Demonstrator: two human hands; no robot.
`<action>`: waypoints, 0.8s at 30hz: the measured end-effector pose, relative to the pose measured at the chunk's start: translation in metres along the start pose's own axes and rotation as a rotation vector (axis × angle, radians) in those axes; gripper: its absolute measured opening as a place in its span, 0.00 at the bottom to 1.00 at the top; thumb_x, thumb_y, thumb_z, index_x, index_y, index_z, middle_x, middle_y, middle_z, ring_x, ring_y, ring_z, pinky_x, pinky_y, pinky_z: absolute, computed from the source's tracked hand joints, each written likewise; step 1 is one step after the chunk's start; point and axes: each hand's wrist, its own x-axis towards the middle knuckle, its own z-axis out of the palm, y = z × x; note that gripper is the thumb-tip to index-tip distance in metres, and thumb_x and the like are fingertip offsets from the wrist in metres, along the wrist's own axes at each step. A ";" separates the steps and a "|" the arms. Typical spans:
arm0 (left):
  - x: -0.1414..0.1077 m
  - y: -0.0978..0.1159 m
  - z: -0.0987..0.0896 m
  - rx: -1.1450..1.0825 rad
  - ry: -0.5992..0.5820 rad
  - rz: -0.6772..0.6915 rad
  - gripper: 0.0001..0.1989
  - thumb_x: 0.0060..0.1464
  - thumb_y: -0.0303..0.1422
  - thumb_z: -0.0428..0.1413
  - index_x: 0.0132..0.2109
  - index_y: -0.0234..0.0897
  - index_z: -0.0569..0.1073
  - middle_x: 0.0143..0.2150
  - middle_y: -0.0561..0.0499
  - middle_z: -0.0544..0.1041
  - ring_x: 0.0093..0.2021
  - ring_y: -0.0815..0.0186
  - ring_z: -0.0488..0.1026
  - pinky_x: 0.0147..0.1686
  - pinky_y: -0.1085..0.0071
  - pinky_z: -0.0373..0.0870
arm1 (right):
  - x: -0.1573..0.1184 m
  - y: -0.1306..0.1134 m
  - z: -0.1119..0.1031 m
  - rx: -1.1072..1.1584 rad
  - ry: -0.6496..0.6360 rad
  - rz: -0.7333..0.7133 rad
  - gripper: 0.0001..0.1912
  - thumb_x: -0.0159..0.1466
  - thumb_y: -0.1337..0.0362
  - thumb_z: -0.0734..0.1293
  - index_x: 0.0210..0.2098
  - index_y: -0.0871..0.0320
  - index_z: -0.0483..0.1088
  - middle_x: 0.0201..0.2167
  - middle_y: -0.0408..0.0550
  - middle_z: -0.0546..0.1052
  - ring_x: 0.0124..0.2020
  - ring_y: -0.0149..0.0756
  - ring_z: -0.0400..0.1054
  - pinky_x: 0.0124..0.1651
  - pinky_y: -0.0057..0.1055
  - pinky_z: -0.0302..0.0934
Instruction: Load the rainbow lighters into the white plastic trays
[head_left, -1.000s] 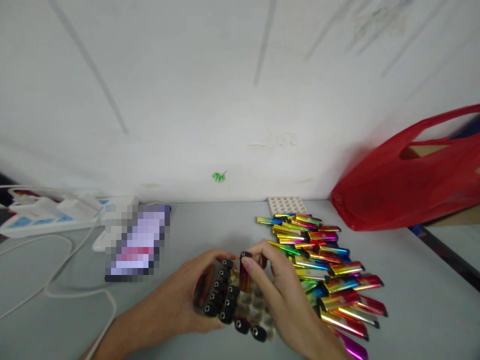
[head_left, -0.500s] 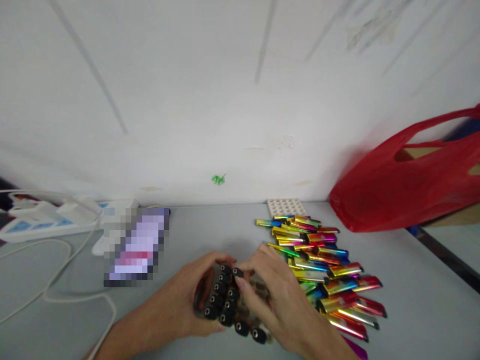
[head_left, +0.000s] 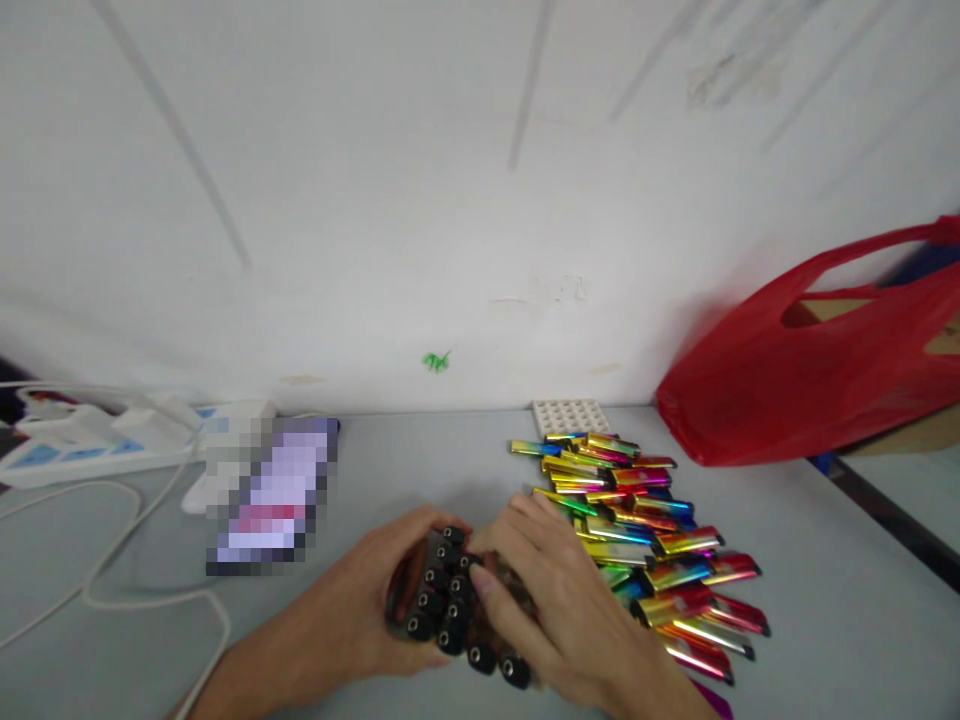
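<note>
In the middle near the front, my left hand (head_left: pixel 379 590) curls around a bundle of black-ended pieces (head_left: pixel 450 600). Their oval black ends face me, each with a small pale ring, and they are stacked in uneven rows. My right hand (head_left: pixel 547 600) is closed against the bundle's right side, its thumb pressing on one of the upper black ends. Behind those ends the bodies look clear or brownish, mostly covered by my fingers. Just right of this hand lies a pile of shiny multicoloured metallic lighter-shaped pieces (head_left: pixel 637 530).
A white grid block (head_left: pixel 570 415) stands against the wall behind the pile. At the right is a red plastic bag (head_left: pixel 795 370). On the left lie a phone (head_left: pixel 277 490), a white power strip (head_left: pixel 97 450) and a loose white cable (head_left: pixel 112 560).
My right thumb and the upper black end beneath it have shifted slightly down and left, toward the rows. My left hand keeps its grip on the bundle.
</note>
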 end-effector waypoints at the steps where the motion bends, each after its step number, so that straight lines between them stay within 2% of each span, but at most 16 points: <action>1: 0.000 0.000 0.000 -0.001 0.005 -0.001 0.33 0.52 0.32 0.77 0.63 0.47 0.77 0.54 0.53 0.87 0.50 0.53 0.84 0.49 0.65 0.80 | 0.000 0.000 0.001 0.013 0.017 0.015 0.07 0.82 0.64 0.62 0.49 0.52 0.73 0.42 0.47 0.81 0.45 0.46 0.72 0.55 0.48 0.62; 4: -0.001 -0.001 0.000 -0.010 0.008 -0.012 0.32 0.53 0.35 0.77 0.62 0.47 0.77 0.51 0.53 0.86 0.47 0.54 0.83 0.45 0.66 0.78 | -0.001 0.000 0.005 0.027 0.104 0.074 0.07 0.82 0.64 0.63 0.52 0.52 0.73 0.42 0.48 0.81 0.46 0.48 0.74 0.55 0.48 0.64; 7: -0.001 -0.003 0.001 -0.049 -0.012 -0.037 0.36 0.52 0.36 0.77 0.66 0.48 0.75 0.51 0.51 0.85 0.46 0.54 0.83 0.43 0.66 0.79 | -0.001 0.002 0.006 0.005 0.186 0.128 0.07 0.81 0.65 0.64 0.54 0.52 0.74 0.41 0.48 0.81 0.44 0.48 0.75 0.51 0.47 0.66; 10: 0.000 -0.006 0.002 -0.065 -0.015 -0.041 0.39 0.50 0.36 0.77 0.67 0.49 0.74 0.53 0.50 0.85 0.47 0.53 0.83 0.43 0.66 0.80 | -0.004 0.004 -0.002 -0.052 0.220 0.203 0.09 0.82 0.64 0.63 0.55 0.51 0.75 0.40 0.48 0.81 0.42 0.49 0.75 0.50 0.47 0.66; 14: 0.000 -0.005 0.003 -0.072 -0.017 -0.040 0.39 0.51 0.37 0.77 0.68 0.50 0.75 0.52 0.50 0.85 0.46 0.54 0.83 0.43 0.67 0.79 | -0.027 0.019 -0.039 -0.228 0.231 0.341 0.08 0.83 0.60 0.65 0.54 0.50 0.77 0.52 0.54 0.84 0.53 0.55 0.76 0.58 0.53 0.65; 17: 0.000 -0.002 0.002 -0.074 -0.012 -0.040 0.38 0.51 0.37 0.77 0.67 0.49 0.75 0.53 0.50 0.84 0.47 0.54 0.83 0.43 0.67 0.79 | -0.053 0.046 -0.076 -0.409 0.283 0.436 0.09 0.81 0.58 0.66 0.52 0.50 0.79 0.49 0.56 0.83 0.52 0.57 0.75 0.57 0.55 0.66; 19: 0.000 -0.001 0.001 -0.075 -0.011 -0.041 0.39 0.49 0.36 0.78 0.67 0.49 0.75 0.52 0.50 0.84 0.47 0.53 0.83 0.43 0.67 0.80 | -0.067 0.067 -0.097 -0.522 0.266 0.458 0.11 0.79 0.58 0.67 0.52 0.52 0.80 0.49 0.58 0.82 0.50 0.59 0.74 0.58 0.57 0.65; 21: -0.001 -0.001 0.000 -0.075 -0.015 -0.047 0.40 0.49 0.36 0.78 0.68 0.49 0.75 0.52 0.51 0.84 0.47 0.53 0.82 0.42 0.67 0.79 | -0.074 0.088 -0.111 -0.603 0.220 0.464 0.13 0.78 0.58 0.67 0.54 0.54 0.82 0.49 0.61 0.80 0.51 0.62 0.72 0.58 0.59 0.66; 24: -0.001 -0.003 0.001 -0.081 -0.019 -0.037 0.40 0.51 0.36 0.78 0.68 0.49 0.73 0.51 0.51 0.84 0.46 0.54 0.82 0.42 0.67 0.79 | -0.077 0.108 -0.123 -0.569 0.153 0.457 0.16 0.78 0.57 0.67 0.56 0.54 0.84 0.51 0.62 0.78 0.53 0.62 0.70 0.61 0.60 0.66</action>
